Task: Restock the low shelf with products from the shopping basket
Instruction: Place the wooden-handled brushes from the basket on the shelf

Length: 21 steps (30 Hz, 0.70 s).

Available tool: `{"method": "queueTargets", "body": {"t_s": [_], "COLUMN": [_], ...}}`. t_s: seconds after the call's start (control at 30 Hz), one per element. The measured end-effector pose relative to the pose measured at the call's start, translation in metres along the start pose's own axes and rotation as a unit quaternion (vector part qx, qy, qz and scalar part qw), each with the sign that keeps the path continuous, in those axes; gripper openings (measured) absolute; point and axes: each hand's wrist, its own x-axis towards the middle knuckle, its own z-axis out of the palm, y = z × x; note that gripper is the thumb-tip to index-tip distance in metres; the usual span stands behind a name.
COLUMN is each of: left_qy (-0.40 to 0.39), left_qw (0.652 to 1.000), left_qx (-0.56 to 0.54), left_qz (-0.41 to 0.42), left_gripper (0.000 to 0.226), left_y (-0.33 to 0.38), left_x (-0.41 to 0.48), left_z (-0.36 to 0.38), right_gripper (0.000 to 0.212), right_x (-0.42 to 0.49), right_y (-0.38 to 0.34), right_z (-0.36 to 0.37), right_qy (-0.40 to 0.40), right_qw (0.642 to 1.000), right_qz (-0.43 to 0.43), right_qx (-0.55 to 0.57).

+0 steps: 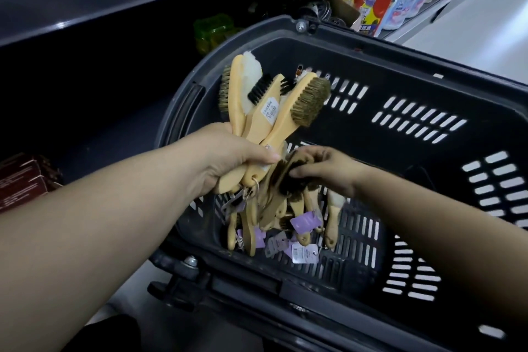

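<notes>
With the left hand (228,161) clamped round a fan of brushes (274,107) and the right hand (324,171) curled on one more brush (287,178) (dark-bristled), many remained beneath the fingers in the basket (414,86), shelving seemingly ahead.

Head camera looks down, close over the shopping basket (428,86).

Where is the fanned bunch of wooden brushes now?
Head view, left of centre: the left hand grips the bunch of wooden brushes by their handles above the basket's left end, beside the right hand, which pinches a dark-bristled brush.
</notes>
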Motion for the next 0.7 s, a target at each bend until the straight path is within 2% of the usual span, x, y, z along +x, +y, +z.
{"method": "queueTargets", "body": {"t_s": [0.07,0.17,0.3,0.37,0.43,0.5,0.57,0.63,0.7], "left_qy": [0.002,-0.003,-0.038,-0.054,-0.066,-0.078,-0.088,-0.099,-0.104], "left_qw": [1.0,1.0,0.997,0.996,0.995,0.994,0.992,0.988,0.985], "left_qx": [-0.012,-0.017,-0.062,-0.064,-0.064,-0.075,-0.087,-0.108,-0.129], "left_qz": [-0.004,-0.006,-0.017,-0.027,-0.031,-0.034,-0.036,-0.038,-0.039], "left_gripper": [0.031,0.031,0.015,0.021,0.028,0.031,0.023,0.012,0.012], "left_y": [0.0,0.0,0.001,-0.001,-0.003,-0.005,-0.007,-0.01,-0.012], "left_x": [0.0,0.002,-0.002,-0.005,-0.008,-0.01,-0.011,-0.012,-0.013], "left_z": [-0.001,-0.001,0.002,0.003,0.005,0.007,0.01,0.013,0.016], "right_gripper": [0.033,0.037,0.033,0.033,0.035,0.036,0.038,0.052,0.063], "right_x": [-0.022,-0.048,-0.065,-0.067,-0.065,-0.06,-0.053,-0.047,-0.044], "right_y": [-0.025,-0.05,-0.071,-0.079,-0.084,-0.086,-0.088,-0.089,-0.088], "right_z": [-0.01,-0.013,0.012,0.025,0.034,0.044,0.054,0.063,0.07], "right_qy": [-0.013,-0.003,0.06,0.109,0.149,0.17,0.184,0.165,0.142], "right_qw": [0.993,0.965,0.9,0.864,0.844,0.838,0.836,0.836,0.839], "right_qz": [-0.025,-0.084,-0.158,-0.153,-0.137,-0.137,-0.14,-0.135,-0.128], "right_qx": [0.111,0.25,0.401,0.467,0.498,0.499,0.498,0.505,0.51]}}
